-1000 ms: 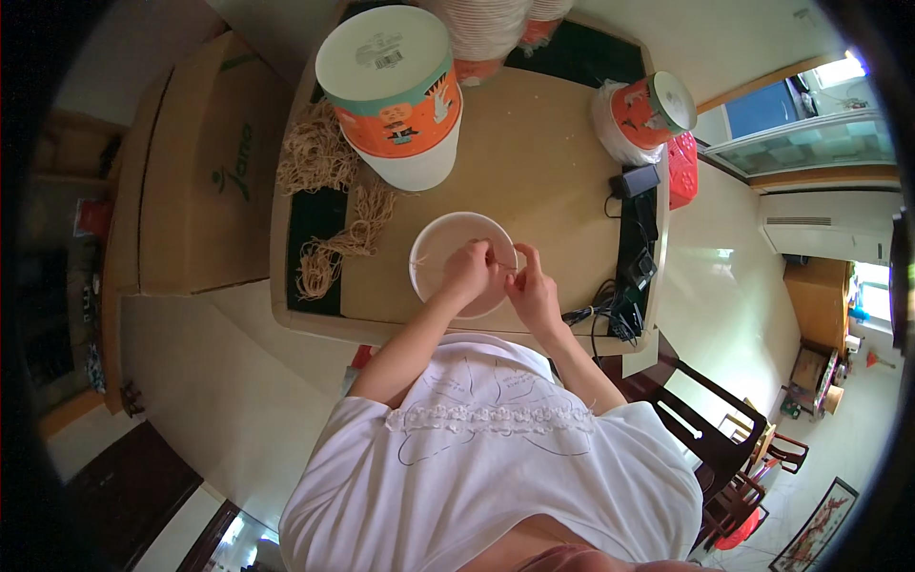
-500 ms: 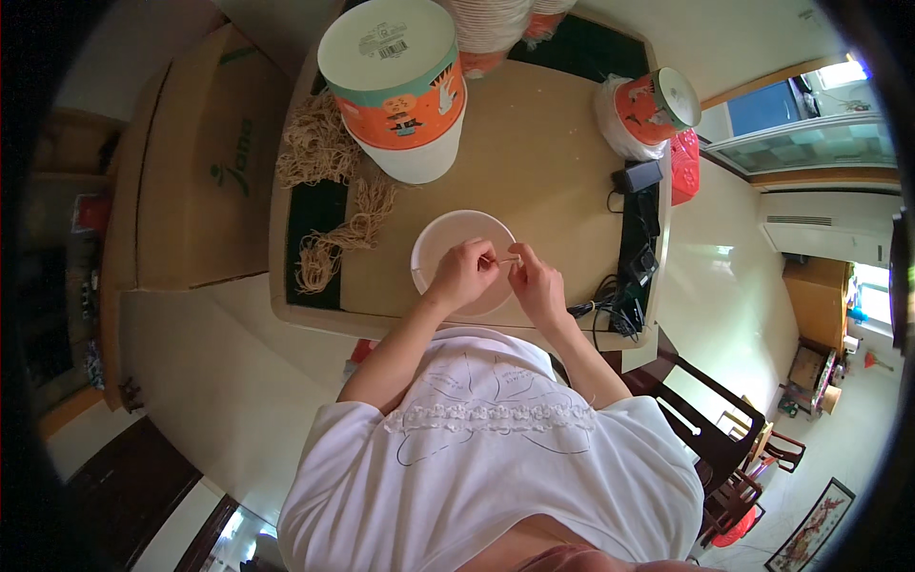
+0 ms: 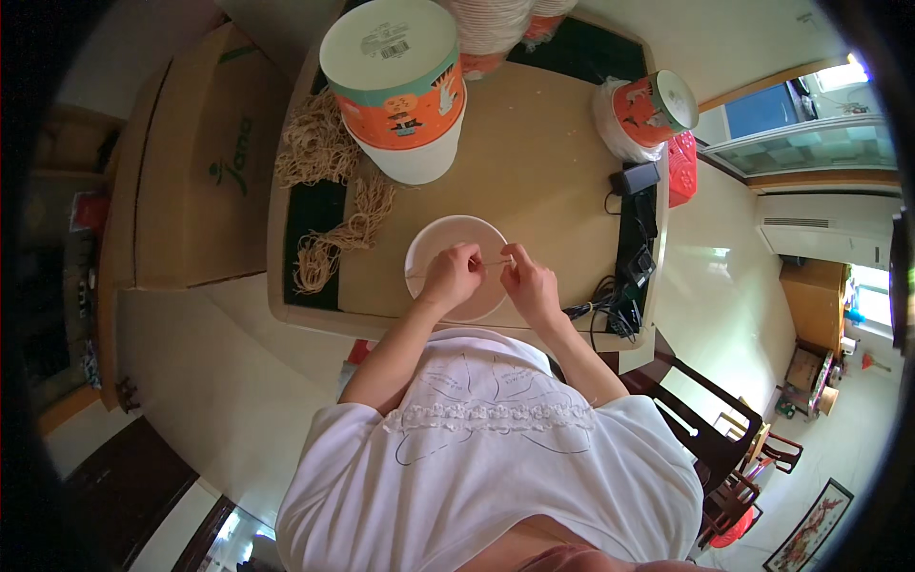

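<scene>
left hand [image 3: 452, 278] and right hand [image 3: 531, 289] pinch the cord [image 3: 496, 263] over the white tub [image 3: 446, 236]; a slack pinch could drop it in.

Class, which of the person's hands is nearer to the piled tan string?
Left. The left hand is over the bowl, to the right of the piled string; the right hand is farther right, by the bowl's right rim.

Your widest passage crosses the bare middle of the surface [image 3: 543, 157], beyond the bowl [image 3: 450, 232]. Far left, the bucket [image 3: 404, 116] and string [image 3: 345, 229] obstruct you; far right, the tub [image 3: 643, 111]; along the right edge, the adapter [image 3: 635, 179] and cables [image 3: 602, 303]. A strand [image 3: 493, 263] bridges your fingers [image 3: 516, 255].
</scene>
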A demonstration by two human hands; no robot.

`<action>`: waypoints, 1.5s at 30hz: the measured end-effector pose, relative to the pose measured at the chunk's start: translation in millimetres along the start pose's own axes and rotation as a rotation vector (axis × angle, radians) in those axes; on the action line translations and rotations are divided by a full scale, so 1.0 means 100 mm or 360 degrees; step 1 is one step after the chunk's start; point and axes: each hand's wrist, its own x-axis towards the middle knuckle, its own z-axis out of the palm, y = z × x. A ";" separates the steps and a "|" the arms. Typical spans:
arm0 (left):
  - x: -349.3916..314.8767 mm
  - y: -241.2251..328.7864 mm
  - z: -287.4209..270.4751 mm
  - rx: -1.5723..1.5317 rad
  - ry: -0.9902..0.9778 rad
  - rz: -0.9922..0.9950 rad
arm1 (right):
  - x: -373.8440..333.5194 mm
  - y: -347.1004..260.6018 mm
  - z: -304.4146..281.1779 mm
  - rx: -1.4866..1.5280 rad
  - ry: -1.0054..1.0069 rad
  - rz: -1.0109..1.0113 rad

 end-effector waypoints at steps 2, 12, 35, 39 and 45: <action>0.00 0.03 0.00 0.0088 -0.0052 0.0042 | 0.00 0.01 0.00 -0.0011 0.0000 -0.0002; 0.24 -0.10 0.16 -0.0616 -0.0451 -0.0431 | -0.03 0.00 -0.05 -0.0022 -0.0073 0.0014; 0.15 0.03 0.12 -0.0282 -0.0197 -0.0106 | 0.00 0.06 0.00 -0.0037 0.0039 -0.0080; 0.11 0.10 0.11 -0.0121 -0.0072 0.0046 | 0.02 0.07 0.02 -0.0084 -0.0018 -0.0066; 0.10 0.02 0.14 -0.0078 -0.0008 0.0035 | 0.01 -0.01 -0.07 0.0213 -0.0020 0.0005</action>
